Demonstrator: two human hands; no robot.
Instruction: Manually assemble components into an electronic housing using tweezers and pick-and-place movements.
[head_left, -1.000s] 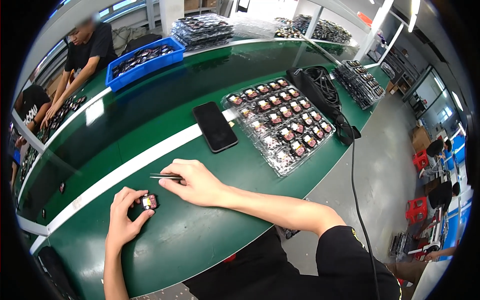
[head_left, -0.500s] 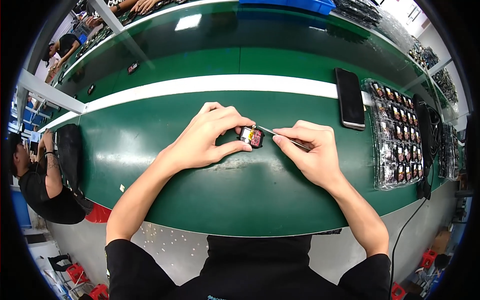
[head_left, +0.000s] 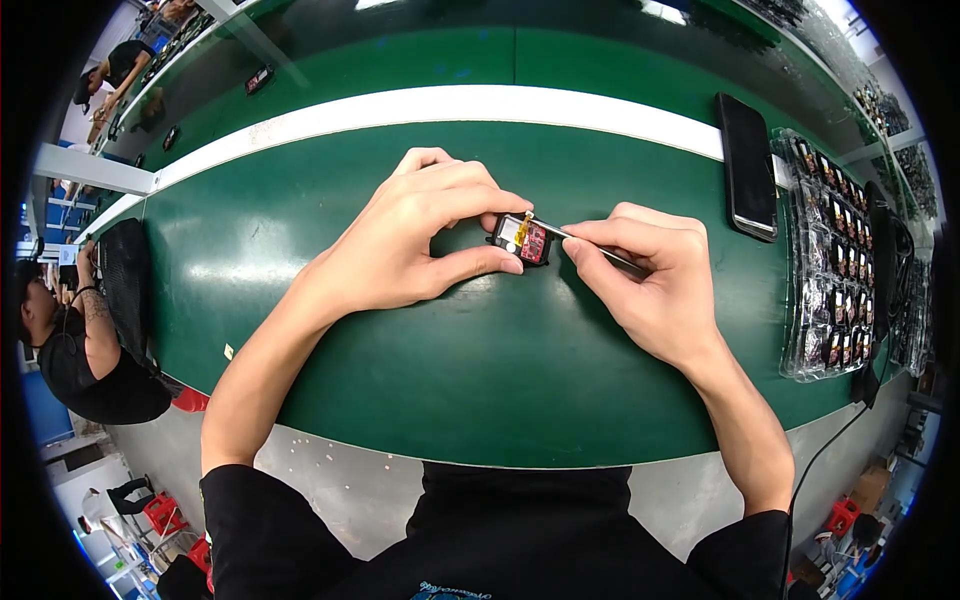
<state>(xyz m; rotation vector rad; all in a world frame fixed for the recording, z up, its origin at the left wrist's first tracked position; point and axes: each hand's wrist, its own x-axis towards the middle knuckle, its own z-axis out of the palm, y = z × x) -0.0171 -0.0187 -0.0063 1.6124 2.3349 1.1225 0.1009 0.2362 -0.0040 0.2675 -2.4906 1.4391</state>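
My left hand [head_left: 420,225] is closed on a small electronic module [head_left: 523,240], pinching it between thumb and fingertips just above or on the green tabletop. The module has a black case with a silvery-white part, a red circuit board and a yellow flex strip. In my right hand [head_left: 650,270] is a slim pointed metal tool [head_left: 615,256] resembling tweezers, held like a pen. Its tip meets the module's upper edge by the end of the yellow strip; whether it grips the strip is too small to tell.
A black phone [head_left: 748,165] lies at the right, beside clear plastic trays [head_left: 797,340] of similar modules. Past them runs a black cable [head_left: 835,440]. A white rail [head_left: 450,105] crosses behind my hands. At the left, a co-worker [head_left: 95,350] sits near a black bag [head_left: 122,290].
My view has shifted, so the table's contents appear higher and the right-hand items farther right. The tool's tip has come closer to the module's upper edge. Both hands keep their hold.
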